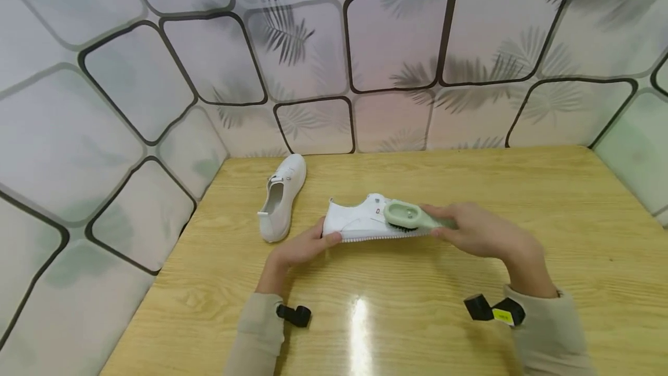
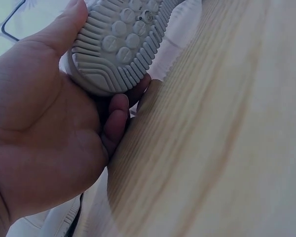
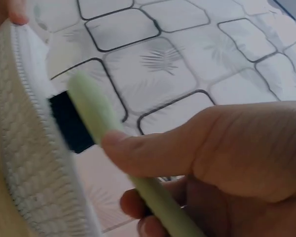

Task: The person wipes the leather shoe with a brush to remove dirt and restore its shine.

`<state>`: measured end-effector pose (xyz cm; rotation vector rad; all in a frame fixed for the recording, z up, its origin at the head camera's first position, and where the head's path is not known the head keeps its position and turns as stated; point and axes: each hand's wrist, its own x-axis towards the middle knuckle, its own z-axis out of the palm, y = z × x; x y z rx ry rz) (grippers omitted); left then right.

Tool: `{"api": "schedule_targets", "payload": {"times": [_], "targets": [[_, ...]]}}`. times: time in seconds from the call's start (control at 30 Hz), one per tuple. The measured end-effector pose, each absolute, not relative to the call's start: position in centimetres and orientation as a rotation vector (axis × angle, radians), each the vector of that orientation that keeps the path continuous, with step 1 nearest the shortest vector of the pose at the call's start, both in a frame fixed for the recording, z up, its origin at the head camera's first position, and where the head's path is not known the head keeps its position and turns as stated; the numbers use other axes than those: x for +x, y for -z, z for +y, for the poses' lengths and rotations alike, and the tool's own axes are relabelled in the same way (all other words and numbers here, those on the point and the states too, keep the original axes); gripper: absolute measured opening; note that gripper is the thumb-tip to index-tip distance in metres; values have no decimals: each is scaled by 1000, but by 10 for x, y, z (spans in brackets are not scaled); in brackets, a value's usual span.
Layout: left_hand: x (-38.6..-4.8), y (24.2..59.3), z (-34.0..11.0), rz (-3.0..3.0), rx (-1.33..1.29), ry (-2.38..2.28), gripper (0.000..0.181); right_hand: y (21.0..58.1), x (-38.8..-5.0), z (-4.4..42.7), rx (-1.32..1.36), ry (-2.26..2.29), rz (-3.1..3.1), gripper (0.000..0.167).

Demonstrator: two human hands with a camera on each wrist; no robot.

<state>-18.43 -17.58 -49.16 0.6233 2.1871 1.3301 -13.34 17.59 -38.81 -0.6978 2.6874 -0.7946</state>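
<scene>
A white shoe [image 1: 355, 222] is tilted on its side above the wooden table, its sole edge toward me. My left hand [image 1: 305, 243] grips it by the heel; in the left wrist view the thumb lies along the grey ridged sole [image 2: 121, 42] and the fingers curl beneath. With my right hand [image 1: 477, 230] I hold a pale green brush [image 1: 404, 214] by its handle. The brush's dark bristles [image 3: 71, 121] face the shoe's side near the toe and appear to touch it. In the right wrist view, the thumb presses along the green handle [image 3: 170, 210].
The other white shoe [image 1: 282, 199] stands upright on the wooden table [image 1: 417, 318] at the back left, close to my left hand. Patterned panels [image 1: 396, 45] rise behind the table and along its left side. Each wrist carries a small black camera [image 1: 294, 315].
</scene>
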Motion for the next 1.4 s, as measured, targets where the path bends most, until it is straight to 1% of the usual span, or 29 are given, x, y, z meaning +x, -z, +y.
{"api": "schedule_targets", "payload": {"times": [0.13,0.23,0.37,0.47,0.6,0.73,0.87,1.0,1.2,1.4], "targets": [[-183,491,-178,2199,596,-1329,76,395,-136,158,-773,689,2782,53],[-182,492,-177,2197,596,-1318,78,396,-136,153,-807,728,2704,55],[-183,493,-173,2202,615,-1294,78,390,-132,171,-739,811,2589,56],[-184,491,-172,2219,613,-1287,77,388,-131,184,-717,805,2642,54],[-183,489,-175,2228,585,-1298,76,391,-135,178,-727,743,2755,52],[-182,491,-177,2211,600,-1301,76,392,-138,171,-748,758,2682,54],[-183,493,-175,2201,632,-1299,77,389,-135,182,-719,833,2558,55],[-184,492,-175,2216,619,-1294,78,390,-135,189,-710,825,2618,54],[-182,490,-177,2217,581,-1301,78,392,-138,173,-745,763,2678,53],[-183,490,-177,2207,608,-1295,81,389,-134,192,-750,848,2558,54]]}}
